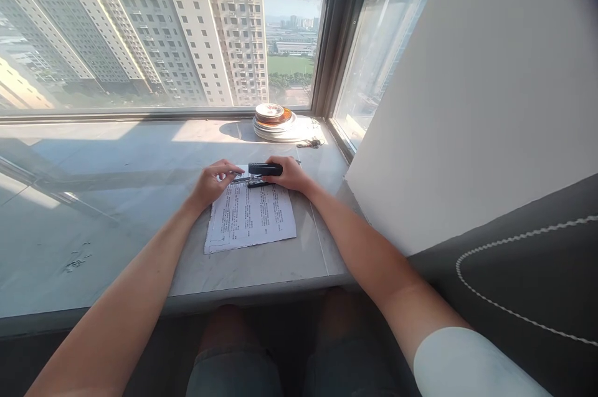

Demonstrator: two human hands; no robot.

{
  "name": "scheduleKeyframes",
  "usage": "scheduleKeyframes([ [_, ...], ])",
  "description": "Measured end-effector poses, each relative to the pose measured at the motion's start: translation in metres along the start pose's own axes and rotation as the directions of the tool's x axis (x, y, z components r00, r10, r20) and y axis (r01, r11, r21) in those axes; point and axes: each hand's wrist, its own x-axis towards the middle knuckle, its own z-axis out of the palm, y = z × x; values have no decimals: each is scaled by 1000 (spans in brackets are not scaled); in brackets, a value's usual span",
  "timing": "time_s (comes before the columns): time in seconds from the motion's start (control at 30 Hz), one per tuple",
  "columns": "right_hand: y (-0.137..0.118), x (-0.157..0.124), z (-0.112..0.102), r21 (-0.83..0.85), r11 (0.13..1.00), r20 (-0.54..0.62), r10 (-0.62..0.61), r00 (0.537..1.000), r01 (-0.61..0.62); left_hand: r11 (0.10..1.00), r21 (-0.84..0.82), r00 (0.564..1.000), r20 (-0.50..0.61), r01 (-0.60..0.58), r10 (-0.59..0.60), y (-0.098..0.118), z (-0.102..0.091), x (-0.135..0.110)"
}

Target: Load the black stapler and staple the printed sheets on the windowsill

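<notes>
Illegible print on the paper [255,216]

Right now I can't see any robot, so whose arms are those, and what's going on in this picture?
There's no robot here! These are a person's own bare arms. A camera worn on their head looks forward and down, so you see what they might see. The right hand holds a black stapler, opened up. The left hand pinches a small grey piece, too tiny to name. Printed paper lies beneath on the windowsill. Near the window sits a stack of round things, perhaps plates.
</notes>
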Motion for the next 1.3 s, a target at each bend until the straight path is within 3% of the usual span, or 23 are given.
scheduleKeyframes([
  [0.13,2,0,1,5,1000,-13,-10,1000,10,1000,10,999,39,-25,24,-1,1,0],
  [0.4,2,1,0,22,1000,-13,-13,1000,13,997,-7,997,9,-79,79,-9,3,-1],
  [1.3,3,1,1,38,999,-12,-25,1000,25,997,52,993,98,-63,58,-4,0,-2],
])
